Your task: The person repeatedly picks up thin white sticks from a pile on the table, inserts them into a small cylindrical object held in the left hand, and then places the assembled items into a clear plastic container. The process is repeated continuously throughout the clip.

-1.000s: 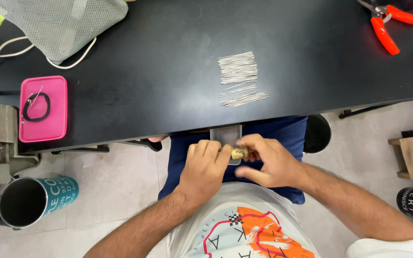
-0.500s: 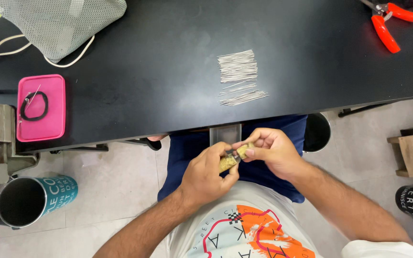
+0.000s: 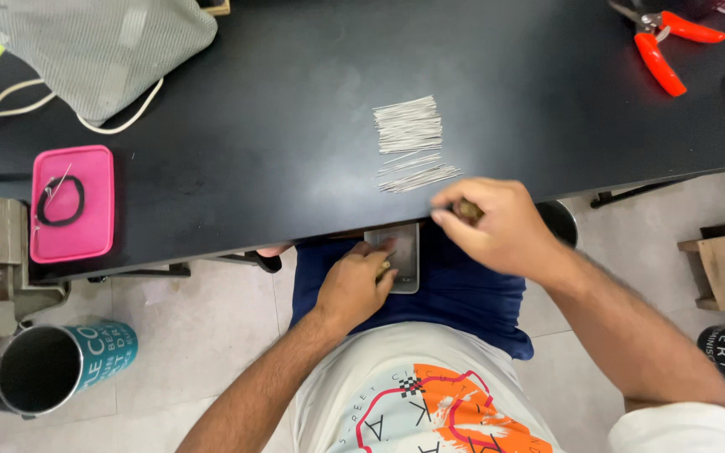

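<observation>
**Hands at the table edge, pins just ahead**

We saw the right hand (image 3: pixel 497 226) at the near edge of the black table (image 3: pixel 279 101), its fingers curled narrow around a small brownish piece (image 3: pixel 466 210) that showed only between thumb and fingers; we could not tell what the piece was. The hand lay just beside the lower bundle of thin metal pins (image 3: pixel 417 174), its fingertips near the pin ends but, as far as we could see, not touching them. A tidier stack of the same pins (image 3: pixel 409 126) lay just beyond, farther onto the table.

The left hand (image 3: pixel 354 285) rested lower, over the lap, its fingers bent on a flat grey device (image 3: pixel 402 256) that lay on the blue trousers (image 3: pixel 463 294) and reached partly under the table edge. A small brass-coloured bit showed at the fingertips; whether the hand gripped it we could not tell.

Well apart to the left sat a pink case (image 3: pixel 73 205) with a black loop on it, and a grey mesh bag (image 3: pixel 102 46) behind it. Orange pliers (image 3: pixel 660 46) lay at the far right corner. A teal cup (image 3: pixel 60 365) stood on the floor at left.
</observation>
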